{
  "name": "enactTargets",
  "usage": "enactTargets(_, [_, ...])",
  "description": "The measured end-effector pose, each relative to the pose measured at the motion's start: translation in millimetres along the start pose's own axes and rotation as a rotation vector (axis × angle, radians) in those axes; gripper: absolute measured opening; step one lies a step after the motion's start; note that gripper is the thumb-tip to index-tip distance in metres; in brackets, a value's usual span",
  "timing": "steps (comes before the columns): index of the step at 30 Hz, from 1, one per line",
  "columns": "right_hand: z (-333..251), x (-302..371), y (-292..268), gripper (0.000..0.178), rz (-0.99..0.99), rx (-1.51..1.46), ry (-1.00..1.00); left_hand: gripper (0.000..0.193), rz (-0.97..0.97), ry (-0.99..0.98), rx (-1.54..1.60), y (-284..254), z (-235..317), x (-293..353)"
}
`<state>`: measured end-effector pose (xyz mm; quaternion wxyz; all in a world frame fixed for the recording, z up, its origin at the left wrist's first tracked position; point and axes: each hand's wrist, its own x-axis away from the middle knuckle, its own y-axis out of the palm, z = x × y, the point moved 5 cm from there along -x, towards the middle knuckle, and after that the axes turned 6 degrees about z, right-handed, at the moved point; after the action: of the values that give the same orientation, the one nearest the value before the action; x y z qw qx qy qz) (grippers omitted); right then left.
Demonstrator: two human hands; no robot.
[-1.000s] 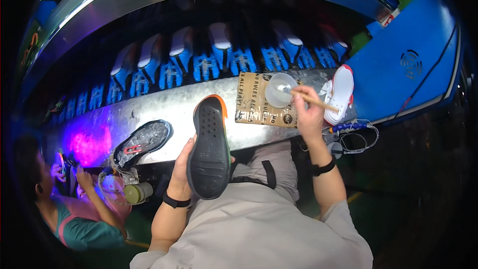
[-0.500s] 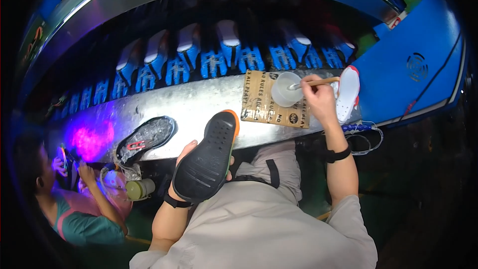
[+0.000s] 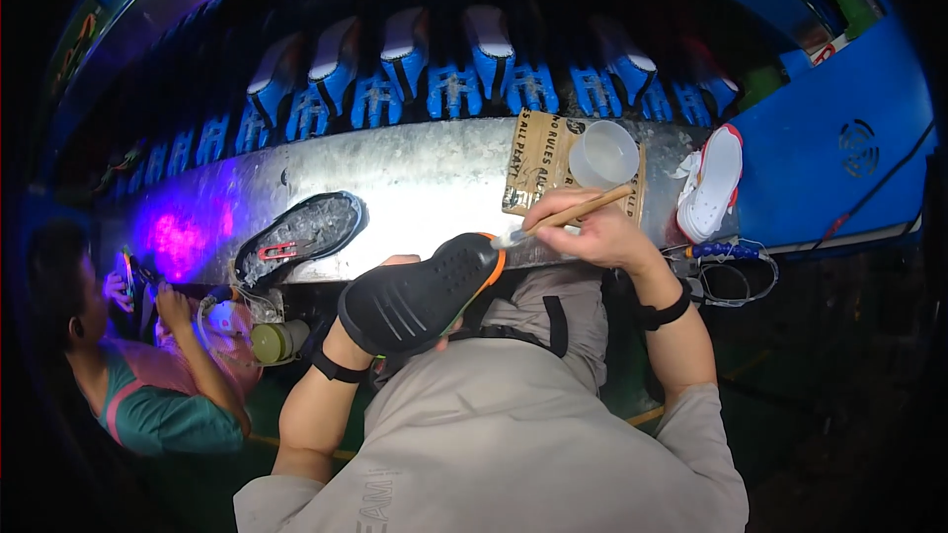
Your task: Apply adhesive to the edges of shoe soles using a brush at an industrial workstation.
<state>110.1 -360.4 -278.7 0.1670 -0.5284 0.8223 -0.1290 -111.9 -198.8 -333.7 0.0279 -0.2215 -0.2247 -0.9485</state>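
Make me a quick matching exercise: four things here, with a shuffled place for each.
1. Brush
2. Orange-edged sole
3. Clear cup
4. Red-edged sole

A. On the cardboard
B. In the right hand
C. At the right end of the bench
D. In the left hand

Pairs: 1-B, 2-D, 3-A, 4-C

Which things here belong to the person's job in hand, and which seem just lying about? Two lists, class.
Job in hand:
- black sole, in the left hand
- brush, in the right hand
- clear cup, probably
- cardboard under it, probably

Seemingly lying about:
- white, red-edged sole
- black sole-shaped piece
- red strip on it
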Motion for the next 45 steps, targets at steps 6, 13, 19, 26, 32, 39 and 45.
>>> enactTargets(6, [12.2, -15.4, 23.7, 0.018, -0.145, -0.001, 0.006, 0.035, 0.103, 0.188, -0.301, -6.3, 8.1, -3.2])
enactTargets(13, [22.4, -24.2, 26.6, 0.017, -0.128, 0.052, -0.138, 0.035, 0.103, 0.544, -0.621, 7.9, 21.6, 12.4])
enactTargets(19, [29.0, -7.2, 22.1, 0.016, -0.027, 0.056, -0.071, 0.021, 0.137, 0.144, 0.057, 3.7, 6.1, 4.4])
enactTargets(26, [23.4, 25.9, 30.0, 0.014, 0.071, 0.1, 0.098, 0.035, 0.237, 0.449, -0.272, 17.5, 3.5, 14.9])
enactTargets(32, [17.8, 53.2, 44.3, 0.013, 0.277, 0.009, 0.274, 0.04, 0.16, 0.014, 0.301, 20.6, -5.8, 6.3])
enactTargets(39, [10.9, 70.6, 59.1, 0.011, 0.343, -0.036, 0.28, 0.041, 0.161, -0.122, 0.461, 34.2, -13.5, -3.7])
enactTargets(45, [11.0, 69.8, 42.9, 0.013, 0.432, -0.111, 0.261, 0.056, 0.176, -0.037, 0.378, 31.9, -13.2, -12.3])
